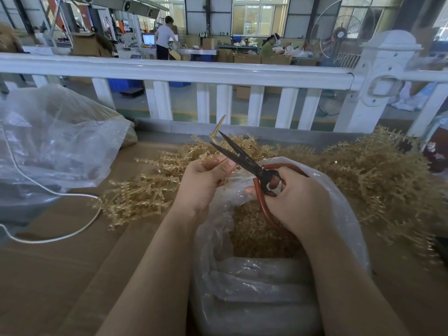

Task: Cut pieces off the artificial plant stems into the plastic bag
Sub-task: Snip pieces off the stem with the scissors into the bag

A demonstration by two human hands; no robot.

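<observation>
The left hand pinches a pale golden plastic stem. The right hand grips open black scissors above the clear plastic bag; the bag's cuttings blur together.

You are working black-bladed scissors with red-brown handles over golden-tan plastic stems, a clear filmy bag and a brown cardboard tabletop.

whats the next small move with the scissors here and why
Probably squeeze the scissors shut. The right hand holds the handles with the blades open, and the stem pinched by the left hand sits between them near the tips. The plastic bag lies open nearer the person, so the cut piece may need guiding in.
</observation>
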